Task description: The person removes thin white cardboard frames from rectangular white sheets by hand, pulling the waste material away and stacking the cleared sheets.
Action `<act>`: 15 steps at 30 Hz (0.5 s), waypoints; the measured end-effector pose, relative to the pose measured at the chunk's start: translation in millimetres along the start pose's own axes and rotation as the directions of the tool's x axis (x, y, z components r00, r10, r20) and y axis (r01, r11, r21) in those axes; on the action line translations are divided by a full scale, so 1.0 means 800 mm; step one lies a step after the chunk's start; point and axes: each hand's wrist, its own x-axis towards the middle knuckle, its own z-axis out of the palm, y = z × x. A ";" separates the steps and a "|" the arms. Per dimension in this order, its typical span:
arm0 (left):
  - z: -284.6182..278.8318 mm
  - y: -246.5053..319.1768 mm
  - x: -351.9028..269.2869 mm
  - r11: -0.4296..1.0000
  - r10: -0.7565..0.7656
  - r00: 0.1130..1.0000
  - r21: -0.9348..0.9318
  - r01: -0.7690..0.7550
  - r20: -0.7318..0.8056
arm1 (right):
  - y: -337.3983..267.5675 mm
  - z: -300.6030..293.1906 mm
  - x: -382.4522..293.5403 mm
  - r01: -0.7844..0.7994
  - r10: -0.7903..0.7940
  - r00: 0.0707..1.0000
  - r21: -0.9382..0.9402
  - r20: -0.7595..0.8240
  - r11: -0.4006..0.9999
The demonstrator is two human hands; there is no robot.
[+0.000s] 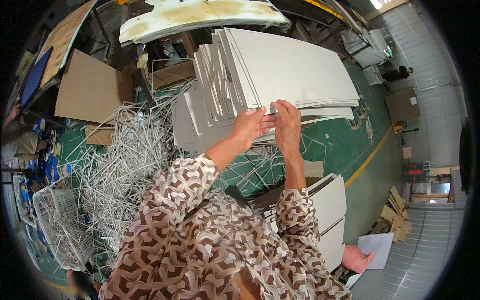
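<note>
A tall stack of white board sheets (292, 67) lies before me, its left part fanned into many loose edges. My left hand (252, 125) is at the near edge of the top sheets, thumb up and fingers bent towards the other hand. My right hand (288, 122) meets it there, with thumb and fingers curled at the same edge. The fingertips of both hands are close together around the sheet edge; whether a sheet is pinched between them is too small to tell.
A heap of thin white offcut strips (123, 165) spreads on the green floor at left, beside a white plastic basket (62, 225). More stacked boards (330, 202) stand at lower right. A brown board (93, 88) leans at upper left. Other people are farther off.
</note>
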 end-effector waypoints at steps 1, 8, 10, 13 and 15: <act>0.007 -0.007 -0.001 0.998 0.057 0.991 0.047 -0.052 -0.122 | -0.002 -0.003 -0.001 0.008 -0.008 1.000 -0.034 -0.002 0.999; -0.013 -0.043 -0.019 0.932 0.334 0.936 0.182 -0.312 -0.107 | -0.003 -0.022 -0.017 0.071 -0.074 0.996 0.057 0.055 0.996; -0.034 -0.045 -0.044 0.917 0.309 0.947 0.290 -0.274 -0.085 | -0.015 -0.027 -0.032 0.082 -0.090 0.993 0.102 0.073 0.991; -0.045 -0.048 -0.080 0.879 0.283 0.956 0.418 -0.230 -0.070 | -0.028 -0.024 -0.057 0.063 -0.075 0.995 0.167 0.067 0.984; -0.041 -0.045 -0.101 0.860 0.298 0.952 0.450 -0.240 -0.062 | -0.035 -0.030 -0.064 0.084 -0.104 0.992 0.240 0.071 0.967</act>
